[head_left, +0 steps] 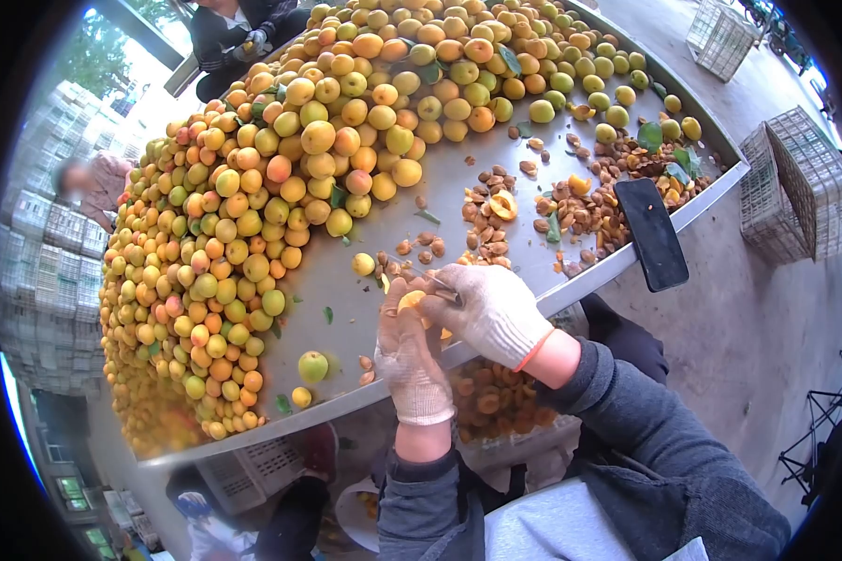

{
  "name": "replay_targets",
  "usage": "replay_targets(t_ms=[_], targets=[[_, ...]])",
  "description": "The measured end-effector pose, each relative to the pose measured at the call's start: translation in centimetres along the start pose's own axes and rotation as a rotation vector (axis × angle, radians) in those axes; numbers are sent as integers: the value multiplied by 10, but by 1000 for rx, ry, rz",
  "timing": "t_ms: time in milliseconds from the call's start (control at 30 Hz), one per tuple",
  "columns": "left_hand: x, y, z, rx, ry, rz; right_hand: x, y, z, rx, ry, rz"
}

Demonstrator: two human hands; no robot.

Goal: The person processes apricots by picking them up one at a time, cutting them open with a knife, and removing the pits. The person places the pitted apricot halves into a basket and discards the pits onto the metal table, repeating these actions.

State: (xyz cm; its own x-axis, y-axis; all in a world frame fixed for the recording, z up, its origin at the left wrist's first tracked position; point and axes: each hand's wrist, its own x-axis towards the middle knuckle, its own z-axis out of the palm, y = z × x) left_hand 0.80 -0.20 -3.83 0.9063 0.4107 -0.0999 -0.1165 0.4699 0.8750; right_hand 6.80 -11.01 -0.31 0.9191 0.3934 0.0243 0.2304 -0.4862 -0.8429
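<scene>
Both my hands wear pale knitted gloves and meet over the near edge of the metal table [346, 285]. My left hand [410, 360] is closed on an orange apricot [412, 301]. Held against that fruit, my right hand [488, 304] pinches a small dark metal tool [447, 294]. Just beyond my hands lie brown apricot pits [488, 220] and an opened apricot half [502, 205]. A large heap of whole apricots [318, 137] covers the left and far parts of the table.
A black phone [651, 234] lies at the table's right edge. Crates [800, 187] stand on the floor to the right. Below the edge, a container holds apricot halves [500, 402]. Other people are at the far side [239, 37], left [98, 182] and lower left [215, 533].
</scene>
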Motion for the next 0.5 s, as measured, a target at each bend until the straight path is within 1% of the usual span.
replay_targets(t_ms=[67,133,167,200,233,267,300,333,367,433,467,500], targets=[[1,0,-1,-14,-11,18,0,4,6,62,20,-25],[2,1,1,43,2,76,-1,4,7,121,41,-44],[1,2,3,44,1,73,-2,-1,5,-54,37,-85],[1,4,5,128,50,40,-2,-3,3,-229,32,-126],[0,6,6,213,99,7,-3,-2,3,-228,34,-122],[2,8,3,215,97,6,-3,0,3,-218,106,-153],[6,14,-3,110,122,22,-3,1,3,-208,179,-184],[11,19,-9,4,149,37,-1,2,-7,5,232,-171],[16,22,-19,6,149,36,4,5,-15,181,229,-73],[24,26,-36,971,96,24,6,7,-30,269,281,-6],[20,28,-25,1184,86,78,7,11,-35,292,261,13],[21,23,-21,1189,86,80,7,11,-36,296,262,12]])
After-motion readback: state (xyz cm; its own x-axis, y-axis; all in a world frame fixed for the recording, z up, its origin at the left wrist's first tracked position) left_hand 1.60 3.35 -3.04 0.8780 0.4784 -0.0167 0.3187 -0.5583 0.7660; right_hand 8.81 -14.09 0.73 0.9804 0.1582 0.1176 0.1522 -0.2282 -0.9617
